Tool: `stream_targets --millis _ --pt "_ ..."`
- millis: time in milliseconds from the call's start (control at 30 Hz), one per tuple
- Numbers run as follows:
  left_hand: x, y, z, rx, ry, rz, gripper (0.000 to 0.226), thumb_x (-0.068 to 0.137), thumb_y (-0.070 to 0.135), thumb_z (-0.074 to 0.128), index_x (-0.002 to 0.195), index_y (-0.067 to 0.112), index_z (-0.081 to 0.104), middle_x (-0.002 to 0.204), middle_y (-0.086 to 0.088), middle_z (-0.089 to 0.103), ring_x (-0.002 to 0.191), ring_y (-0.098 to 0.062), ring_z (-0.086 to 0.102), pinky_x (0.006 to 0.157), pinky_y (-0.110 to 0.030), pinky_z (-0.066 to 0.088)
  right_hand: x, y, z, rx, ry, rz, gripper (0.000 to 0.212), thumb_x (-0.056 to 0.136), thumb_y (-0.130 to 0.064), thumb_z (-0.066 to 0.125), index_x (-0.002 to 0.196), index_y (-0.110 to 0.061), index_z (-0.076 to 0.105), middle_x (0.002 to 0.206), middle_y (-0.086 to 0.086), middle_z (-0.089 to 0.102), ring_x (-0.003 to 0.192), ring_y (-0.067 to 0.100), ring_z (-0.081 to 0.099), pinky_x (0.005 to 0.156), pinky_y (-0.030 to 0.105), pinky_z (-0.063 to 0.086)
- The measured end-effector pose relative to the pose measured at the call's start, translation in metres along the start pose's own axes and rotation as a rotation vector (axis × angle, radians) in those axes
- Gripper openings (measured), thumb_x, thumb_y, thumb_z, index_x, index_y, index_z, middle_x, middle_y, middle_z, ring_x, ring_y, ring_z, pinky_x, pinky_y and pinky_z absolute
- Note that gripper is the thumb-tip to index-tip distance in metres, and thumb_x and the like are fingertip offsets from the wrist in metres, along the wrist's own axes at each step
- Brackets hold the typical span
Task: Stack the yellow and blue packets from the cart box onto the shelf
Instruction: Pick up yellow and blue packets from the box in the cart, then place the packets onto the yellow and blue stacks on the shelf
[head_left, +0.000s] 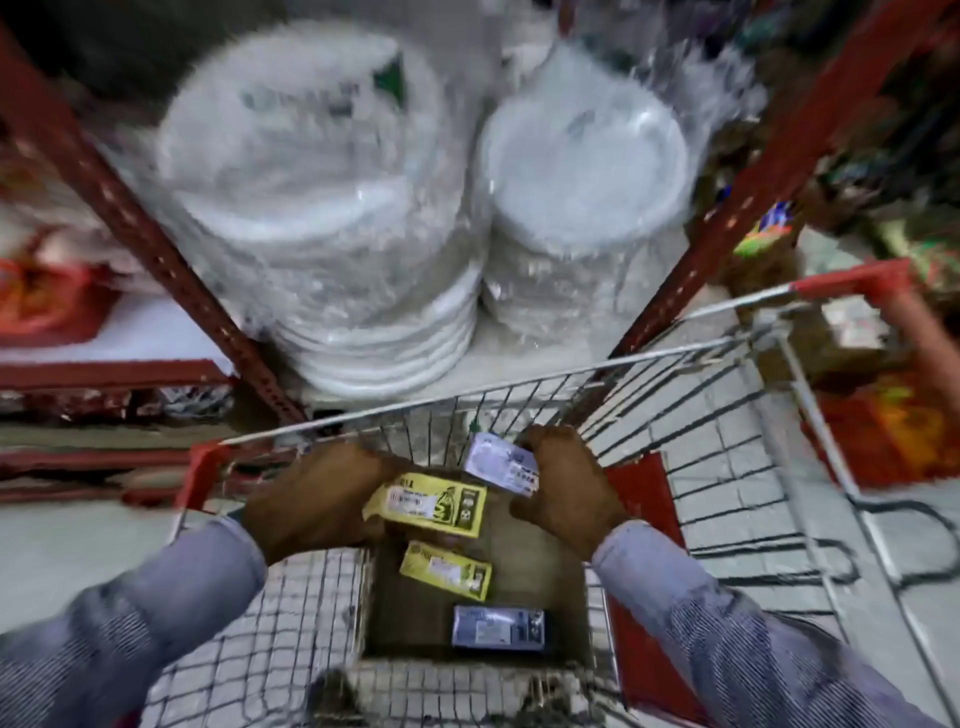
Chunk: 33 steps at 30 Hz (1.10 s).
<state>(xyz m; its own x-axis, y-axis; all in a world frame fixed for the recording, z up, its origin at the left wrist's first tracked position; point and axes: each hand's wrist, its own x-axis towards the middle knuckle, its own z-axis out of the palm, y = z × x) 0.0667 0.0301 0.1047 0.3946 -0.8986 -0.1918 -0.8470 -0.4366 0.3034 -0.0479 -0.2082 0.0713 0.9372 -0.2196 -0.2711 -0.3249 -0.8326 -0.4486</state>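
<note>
My left hand (317, 499) grips a yellow packet (431, 503) above the cardboard box (415, 618) that sits in the cart. My right hand (563, 483) is closed on a pale blue packet (498, 464) just to the right of the yellow one. Inside the box lie another yellow packet (448, 570) and, nearer to me, a darker blue packet (497, 629). Straight ahead is the white shelf board (498, 358) between red uprights, blurred by motion.
Two wrapped stacks of white disposable plates (332, 218) (582, 187) fill the shelf ahead. The wire cart (727, 457) with red corners surrounds the box. Red slotted uprights (156, 244) (737, 208) frame the shelf. Colourful goods lie on the floor at right (893, 431).
</note>
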Motion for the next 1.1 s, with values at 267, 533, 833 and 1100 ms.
stream_targets --millis 267,533,833,1100 --pt "-0.083 0.055 -0.203 0.214 0.333 -0.065 0.047 0.063 0.065 0.064 0.099 0.036 0.062 0.074 0.012 0.072 0.060 -0.008 0.065 0.052 -0.025 0.054 -0.071 -0.113 -0.196 -0.026 0.318 -0.236 0.051 0.046 -0.038 0.077 0.093 -0.025 0.065 0.086 -0.006 0.068 0.074 0.013 0.060 0.058 0.026 0.046" --pt "-0.124 0.082 -0.343 0.344 0.593 -0.083 0.057 0.049 0.043 0.073 0.105 0.034 0.065 0.076 0.010 0.076 0.061 -0.010 0.070 0.051 -0.028 0.056 -0.120 -0.190 -0.349 -0.155 0.639 -0.392 0.059 0.046 -0.045 0.076 0.102 -0.029 0.064 0.091 -0.012 0.065 0.074 0.009 0.054 0.055 0.018 0.036" --pt "-0.103 0.091 -0.440 0.375 0.900 -0.042 0.066 0.053 0.044 0.069 0.116 0.025 0.069 0.102 -0.001 0.079 0.087 -0.023 0.075 0.073 -0.035 0.062 -0.116 -0.209 -0.435 -0.202 0.902 -0.395 0.064 0.054 -0.030 0.082 0.114 -0.022 0.061 0.112 -0.002 0.064 0.103 0.019 0.056 0.085 0.034 0.051" --pt "-0.045 0.071 -0.479 0.333 0.902 -0.119 0.063 0.063 0.034 0.084 0.122 0.022 0.064 0.114 -0.002 0.075 0.099 -0.022 0.070 0.085 -0.033 0.057 -0.070 -0.217 -0.469 -0.387 0.928 -0.367 0.053 0.070 -0.012 0.076 0.117 -0.022 0.054 0.118 0.003 0.055 0.108 0.023 0.054 0.085 0.035 0.051"
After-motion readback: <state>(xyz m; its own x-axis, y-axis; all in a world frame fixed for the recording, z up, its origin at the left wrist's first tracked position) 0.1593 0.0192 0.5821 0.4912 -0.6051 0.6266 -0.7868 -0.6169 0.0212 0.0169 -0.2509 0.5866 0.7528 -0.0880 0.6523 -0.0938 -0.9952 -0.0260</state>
